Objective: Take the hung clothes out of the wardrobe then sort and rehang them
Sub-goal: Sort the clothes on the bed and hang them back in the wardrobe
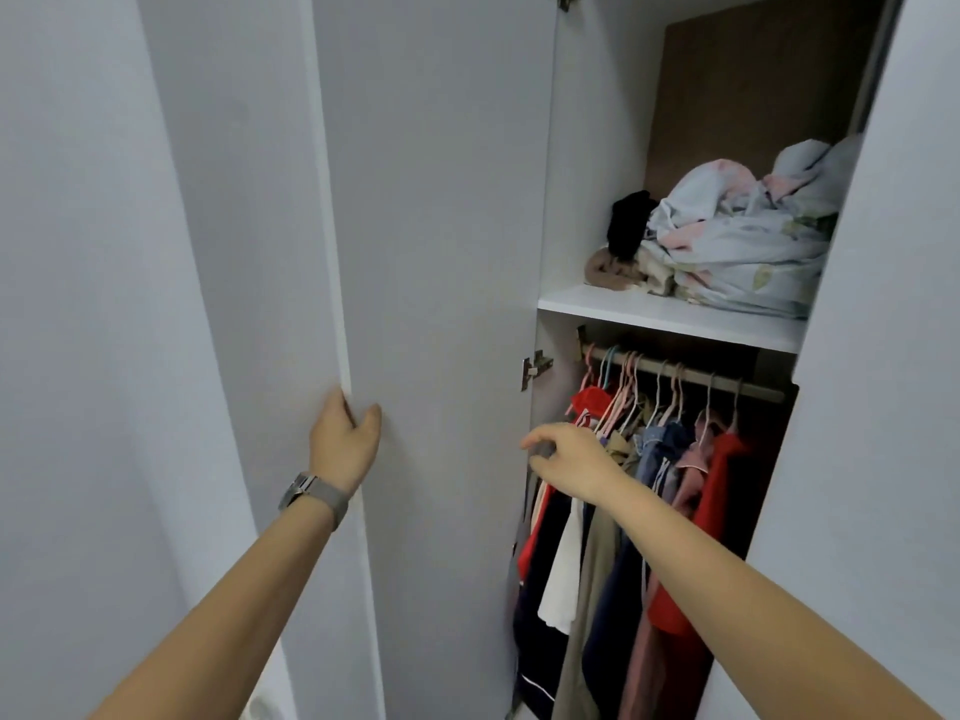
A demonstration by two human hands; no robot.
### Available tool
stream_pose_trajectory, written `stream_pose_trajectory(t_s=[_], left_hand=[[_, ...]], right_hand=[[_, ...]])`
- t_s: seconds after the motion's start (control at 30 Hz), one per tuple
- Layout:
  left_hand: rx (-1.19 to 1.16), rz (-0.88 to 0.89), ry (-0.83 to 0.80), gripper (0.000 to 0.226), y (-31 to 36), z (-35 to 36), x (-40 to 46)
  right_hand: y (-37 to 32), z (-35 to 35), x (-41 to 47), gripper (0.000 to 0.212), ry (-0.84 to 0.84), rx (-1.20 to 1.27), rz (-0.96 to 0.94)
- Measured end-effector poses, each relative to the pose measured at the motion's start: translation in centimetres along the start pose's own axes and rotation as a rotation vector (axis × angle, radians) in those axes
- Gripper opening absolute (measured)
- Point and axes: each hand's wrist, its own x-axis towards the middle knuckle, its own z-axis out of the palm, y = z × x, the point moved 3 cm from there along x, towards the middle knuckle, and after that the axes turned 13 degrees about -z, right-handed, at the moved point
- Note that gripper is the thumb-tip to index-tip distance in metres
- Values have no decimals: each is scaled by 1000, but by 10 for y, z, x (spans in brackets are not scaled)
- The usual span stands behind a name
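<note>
Inside, the hung clothes (623,491) crowd a rail (685,374) in the open wardrobe's (576,148) lower compartment, on pink and pale hangers (626,392): red, white, navy, olive and pink garments pressed together. The left hand (345,441) curls its fingers round the edge of the open door (436,252), thumb on the inner face; a watch (311,493) sits on that wrist. The right hand (569,459) reaches in front of the leftmost garments, its grip slack and apart, holding nothing. Above, a shelf (670,317) carries crumpled floral bedding (748,236) beside a black cloth (628,223)
</note>
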Motion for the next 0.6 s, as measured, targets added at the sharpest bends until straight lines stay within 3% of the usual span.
stream_pose_trajectory(t_s=[0.1,0.2,0.33,0.43,0.47,0.53,0.6], left_hand=[[116,113,40,28,-6,-6,1],[259,286,15,26,-8,-9,-9],[363,505,-186,24,8,-3,-35],[278,585,-378,17,25,17,-62],[233,592,-429,24,30,27,-68],[105,572,-540,42,37,54,-75],[0,570,-682,40,45,83,-84]], right_hand=[[6,-9,-15,33,241,-16,12],[14,-15,-52,31,401,-87,-30],[37,-44,-91,26,577,-226,30],[52,-77,-105,22,716,-287,130],[57,-86,-109,23,731,-296,172],[66,-99,-118,29,702,-301,251],[71,-108,-130,35,663,-301,290]])
